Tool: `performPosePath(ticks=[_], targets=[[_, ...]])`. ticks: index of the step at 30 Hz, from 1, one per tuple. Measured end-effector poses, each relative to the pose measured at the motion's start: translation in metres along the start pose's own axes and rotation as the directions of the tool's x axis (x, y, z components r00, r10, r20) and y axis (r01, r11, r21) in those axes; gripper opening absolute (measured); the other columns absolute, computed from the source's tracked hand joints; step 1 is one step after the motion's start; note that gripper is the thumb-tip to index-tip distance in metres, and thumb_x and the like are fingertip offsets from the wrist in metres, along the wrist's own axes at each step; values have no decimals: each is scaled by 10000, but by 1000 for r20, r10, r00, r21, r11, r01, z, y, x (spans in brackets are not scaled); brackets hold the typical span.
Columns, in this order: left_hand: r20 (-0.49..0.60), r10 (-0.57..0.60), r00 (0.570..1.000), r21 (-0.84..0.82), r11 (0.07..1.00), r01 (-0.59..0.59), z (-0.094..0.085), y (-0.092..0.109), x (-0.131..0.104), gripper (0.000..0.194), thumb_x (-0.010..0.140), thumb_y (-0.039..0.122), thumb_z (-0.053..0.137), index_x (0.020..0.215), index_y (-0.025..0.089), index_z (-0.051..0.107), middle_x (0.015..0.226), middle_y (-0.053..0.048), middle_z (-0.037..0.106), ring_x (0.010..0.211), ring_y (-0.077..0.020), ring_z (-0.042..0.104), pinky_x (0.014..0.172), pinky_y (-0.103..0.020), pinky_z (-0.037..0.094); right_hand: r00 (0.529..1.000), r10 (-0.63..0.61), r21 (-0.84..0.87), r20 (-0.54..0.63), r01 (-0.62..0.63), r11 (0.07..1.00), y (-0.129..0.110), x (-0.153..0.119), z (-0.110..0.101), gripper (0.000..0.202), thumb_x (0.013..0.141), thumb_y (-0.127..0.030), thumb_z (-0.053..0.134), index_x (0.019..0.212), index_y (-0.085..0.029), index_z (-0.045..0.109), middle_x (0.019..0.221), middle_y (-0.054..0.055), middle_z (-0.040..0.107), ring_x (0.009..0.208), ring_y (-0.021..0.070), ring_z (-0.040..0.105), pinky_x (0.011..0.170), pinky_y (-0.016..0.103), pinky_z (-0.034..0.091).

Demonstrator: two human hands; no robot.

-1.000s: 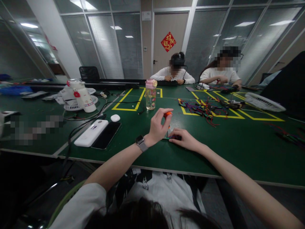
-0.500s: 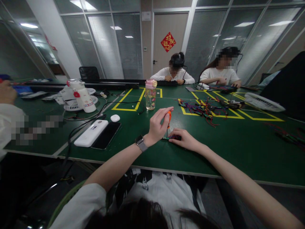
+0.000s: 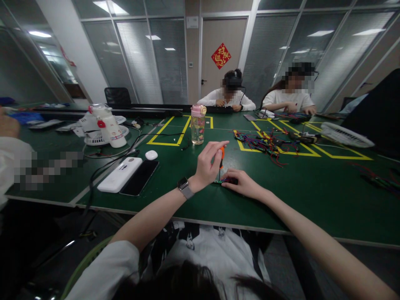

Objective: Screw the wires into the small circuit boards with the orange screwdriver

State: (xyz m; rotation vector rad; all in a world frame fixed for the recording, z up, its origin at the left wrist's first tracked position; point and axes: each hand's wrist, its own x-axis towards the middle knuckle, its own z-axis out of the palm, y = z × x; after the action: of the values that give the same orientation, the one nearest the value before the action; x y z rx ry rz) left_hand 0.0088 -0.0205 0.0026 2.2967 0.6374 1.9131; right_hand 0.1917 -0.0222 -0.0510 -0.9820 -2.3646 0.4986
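Observation:
My left hand (image 3: 208,163), with a watch (image 3: 185,187) on its wrist, is closed around the orange handle of a screwdriver (image 3: 222,157). The screwdriver stands upright, its dark shaft reaching down to a small green circuit board (image 3: 218,181) on the table. My right hand (image 3: 240,182) pinches the board's right side and holds it against the table. Its fingers partly cover the board and the dark part with wires beside it. Where exactly the screwdriver tip meets the board is too small to make out.
A pink-lidded bottle (image 3: 198,125) stands beyond my hands. Wired circuit boards (image 3: 268,141) lie in a heap at the right. To the left are a phone (image 3: 139,178), a white power bank (image 3: 120,174), a white case (image 3: 151,155) and a white fan (image 3: 108,127). Co-workers sit across and at left.
My fingers on the screwdriver handle have shifted very slightly. The circuit board and my right hand stay in place. At the far left, a co-worker's hand has moved a little.

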Motion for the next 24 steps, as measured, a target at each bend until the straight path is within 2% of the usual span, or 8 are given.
performPosePath(ticks=[4, 8, 14, 19, 22, 24], targets=[[-12, 10, 1000, 1, 1000, -10, 0, 0, 0, 261, 963, 162, 412, 1153, 171, 589, 1002, -61, 649, 944, -134, 606, 848, -277, 489, 1000, -2, 10, 0, 2, 1000, -1, 0, 0, 149, 851, -295, 636, 923, -183, 702, 864, 51, 638, 768, 165, 605, 713, 283, 473], [-39, 21, 999, 23, 1000, -20, 2, -1, 0, 219, 937, 199, 493, 1134, 167, 584, 963, -50, 641, 860, -122, 601, 773, -259, 507, 1000, -3, 5, -3, 3, 1000, -1, 0, 0, 147, 848, -292, 637, 923, -183, 703, 849, 48, 635, 754, 163, 602, 704, 284, 470], [-68, 46, 997, 87, 995, -40, 1, -1, 1, 153, 887, 302, 603, 966, 178, 646, 817, -17, 578, 754, -116, 547, 712, -251, 487, 1000, -11, 2, -7, 11, 1000, 0, 0, 0, 151, 852, -298, 634, 921, -181, 700, 840, 45, 630, 741, 159, 591, 690, 279, 462], [13, -17, 1000, -4, 1000, 17, 1, -1, -1, 286, 979, 222, 378, 1160, 180, 596, 1031, -71, 624, 970, -150, 590, 858, -301, 486, 1000, -7, 0, 2, 7, 1000, 1, 0, 0, 152, 853, -298, 634, 922, -178, 698, 851, 48, 631, 751, 161, 593, 702, 282, 466], [57, -24, 998, -64, 998, 28, 0, -1, -1, 326, 982, 193, 348, 1248, 176, 535, 1160, -87, 625, 1047, -156, 601, 907, -312, 488, 1000, 1, 7, 6, -1, 1000, 0, 0, 0, 156, 856, -300, 629, 922, -175, 696, 858, 50, 629, 748, 159, 593, 704, 284, 471], [54, -23, 998, -55, 998, 26, 1, -1, -1, 315, 975, 191, 368, 1241, 174, 537, 1149, -87, 634, 1046, -157, 608, 907, -313, 493, 1000, 1, 13, 5, -1, 1000, 0, 0, 0, 159, 855, -304, 630, 921, -175, 696, 857, 49, 628, 744, 158, 593, 703, 284, 472]])
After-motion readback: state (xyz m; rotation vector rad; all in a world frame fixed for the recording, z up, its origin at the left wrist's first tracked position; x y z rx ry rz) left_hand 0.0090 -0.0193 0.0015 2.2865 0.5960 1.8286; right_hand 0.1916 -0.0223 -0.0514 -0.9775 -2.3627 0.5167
